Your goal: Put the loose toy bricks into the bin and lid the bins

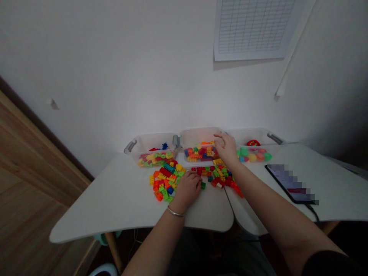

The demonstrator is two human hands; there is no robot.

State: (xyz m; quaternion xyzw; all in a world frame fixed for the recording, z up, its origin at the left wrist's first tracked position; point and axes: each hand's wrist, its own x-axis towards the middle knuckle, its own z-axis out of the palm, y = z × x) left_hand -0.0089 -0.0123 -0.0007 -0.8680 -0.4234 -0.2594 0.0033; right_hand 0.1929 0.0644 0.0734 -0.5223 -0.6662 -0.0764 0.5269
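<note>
Spanning the view, the white counter carries clear plastic bins along the wall and a pile of coloured building blocks before them. The right hand hovers at the middle bin, grip loosely spread. The left hand rests beside the pile, fingers curled; whether its grip pinches a block I cannot tell.

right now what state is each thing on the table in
left bin, lid off, part filled with coloured pieces
middle bin, lid off, part filled with bricks
right bin, lid off, holds round pieces
loose bricks, scattered on the table before the bins
tablet, lying flat, screen lit
left hand, resting on the loose bricks, grip hidden
right hand, over the middle bin, grip unclear
</note>
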